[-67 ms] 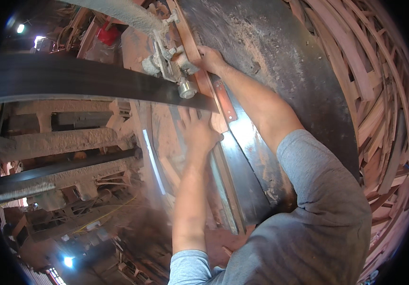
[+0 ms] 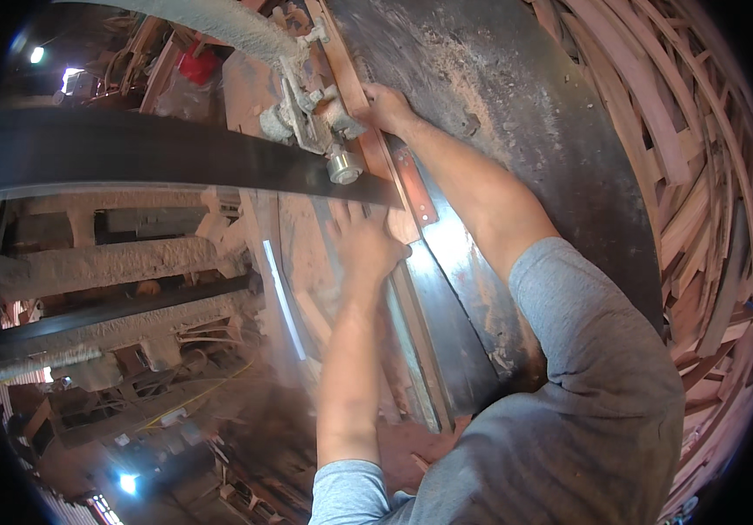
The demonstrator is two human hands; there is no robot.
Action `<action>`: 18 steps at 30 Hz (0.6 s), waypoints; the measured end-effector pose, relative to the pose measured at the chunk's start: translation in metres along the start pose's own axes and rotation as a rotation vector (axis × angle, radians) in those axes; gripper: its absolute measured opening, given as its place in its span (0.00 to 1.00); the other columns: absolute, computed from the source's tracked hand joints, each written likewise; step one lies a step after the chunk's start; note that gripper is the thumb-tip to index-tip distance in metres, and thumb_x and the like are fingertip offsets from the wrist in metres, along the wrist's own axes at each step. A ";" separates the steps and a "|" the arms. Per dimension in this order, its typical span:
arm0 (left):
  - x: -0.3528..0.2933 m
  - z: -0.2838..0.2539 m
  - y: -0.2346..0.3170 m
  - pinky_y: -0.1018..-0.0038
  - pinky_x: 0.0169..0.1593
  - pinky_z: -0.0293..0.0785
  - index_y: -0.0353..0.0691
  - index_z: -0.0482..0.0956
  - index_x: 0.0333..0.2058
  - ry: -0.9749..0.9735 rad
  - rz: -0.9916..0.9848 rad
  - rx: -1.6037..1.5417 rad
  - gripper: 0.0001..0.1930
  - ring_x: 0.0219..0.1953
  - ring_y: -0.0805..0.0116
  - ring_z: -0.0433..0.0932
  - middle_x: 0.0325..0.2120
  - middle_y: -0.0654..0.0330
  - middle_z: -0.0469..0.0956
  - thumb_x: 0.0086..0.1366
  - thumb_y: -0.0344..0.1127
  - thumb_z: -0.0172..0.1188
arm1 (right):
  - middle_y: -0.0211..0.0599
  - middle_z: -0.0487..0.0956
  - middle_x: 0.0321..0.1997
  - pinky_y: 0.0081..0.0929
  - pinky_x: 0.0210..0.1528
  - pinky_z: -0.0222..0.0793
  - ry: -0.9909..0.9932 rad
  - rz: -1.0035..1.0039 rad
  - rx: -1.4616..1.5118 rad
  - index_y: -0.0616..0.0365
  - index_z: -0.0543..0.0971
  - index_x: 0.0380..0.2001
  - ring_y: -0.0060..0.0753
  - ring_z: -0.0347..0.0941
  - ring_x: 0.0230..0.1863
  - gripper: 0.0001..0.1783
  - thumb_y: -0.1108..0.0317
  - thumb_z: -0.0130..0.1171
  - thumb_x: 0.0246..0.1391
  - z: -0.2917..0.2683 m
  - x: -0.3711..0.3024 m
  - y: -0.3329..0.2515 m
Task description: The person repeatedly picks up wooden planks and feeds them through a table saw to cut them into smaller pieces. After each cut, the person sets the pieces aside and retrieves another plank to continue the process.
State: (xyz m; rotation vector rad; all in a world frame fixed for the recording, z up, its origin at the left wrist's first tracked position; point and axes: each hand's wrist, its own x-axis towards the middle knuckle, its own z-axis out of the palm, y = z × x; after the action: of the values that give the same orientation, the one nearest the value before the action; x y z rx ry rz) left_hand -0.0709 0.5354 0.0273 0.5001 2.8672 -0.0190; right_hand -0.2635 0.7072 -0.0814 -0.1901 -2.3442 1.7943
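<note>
A long, narrow wooden board (image 2: pixel 404 226) lies along the saw's metal table, passing the wide dark bandsaw blade (image 2: pixel 175 157). My right hand (image 2: pixel 388 108) is closed on the board's edge beyond the blade, its fingertips partly hidden. On the near side of the blade, my left hand (image 2: pixel 366 245) lies with fingers stretched out and apart. Its thumb reaches the near end of the board, and the fingertips come close under the blade's lower edge. A dust-caked guide with a shiny metal roller (image 2: pixel 344 166) hangs just above the board. Beside the board is a reddish plate (image 2: pixel 415 185) with small holes.
Sawdust streaks the dark metal table (image 2: pixel 551 157). Many offcut strips (image 2: pixel 691 114) are piled along the right. Dust-covered machine beams (image 2: pixel 123 260) stand at left. A narrow strip of wood (image 2: pixel 420 350) runs along the table's near left edge. A red object (image 2: pixel 199 64) sits far left.
</note>
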 end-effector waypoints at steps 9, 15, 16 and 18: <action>0.055 0.009 -0.021 0.50 0.69 0.62 0.46 0.77 0.61 0.127 0.163 -0.176 0.41 0.68 0.44 0.65 0.66 0.45 0.68 0.44 0.41 0.78 | 0.50 0.81 0.59 0.37 0.63 0.71 0.061 0.018 -0.087 0.54 0.78 0.62 0.47 0.78 0.61 0.34 0.59 0.73 0.52 0.004 0.059 0.008; 0.091 -0.024 -0.010 0.55 0.72 0.61 0.46 0.73 0.65 0.073 0.153 0.076 0.44 0.71 0.45 0.61 0.68 0.43 0.63 0.49 0.49 0.79 | 0.50 0.79 0.61 0.40 0.63 0.72 0.167 -0.058 -0.131 0.57 0.80 0.57 0.50 0.75 0.62 0.26 0.66 0.67 0.55 -0.014 0.075 0.007; 0.102 -0.017 -0.021 0.55 0.72 0.61 0.45 0.74 0.65 0.072 0.147 -0.023 0.43 0.71 0.45 0.60 0.69 0.42 0.63 0.50 0.51 0.78 | 0.51 0.79 0.61 0.42 0.62 0.72 0.253 -0.183 -0.219 0.58 0.81 0.55 0.52 0.75 0.61 0.23 0.68 0.65 0.55 -0.021 0.079 0.012; 0.123 0.001 -0.048 0.56 0.73 0.61 0.44 0.76 0.64 0.053 0.123 -0.301 0.41 0.72 0.45 0.61 0.69 0.41 0.62 0.52 0.53 0.77 | 0.54 0.79 0.58 0.46 0.60 0.73 0.550 -0.398 -0.484 0.62 0.83 0.44 0.57 0.75 0.59 0.14 0.75 0.59 0.53 -0.022 0.073 0.006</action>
State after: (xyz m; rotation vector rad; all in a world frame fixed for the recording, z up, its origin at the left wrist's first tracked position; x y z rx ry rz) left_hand -0.1997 0.5314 -0.0032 0.6199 2.8116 0.4459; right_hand -0.3297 0.7452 -0.0761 -0.2253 -2.1581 0.8412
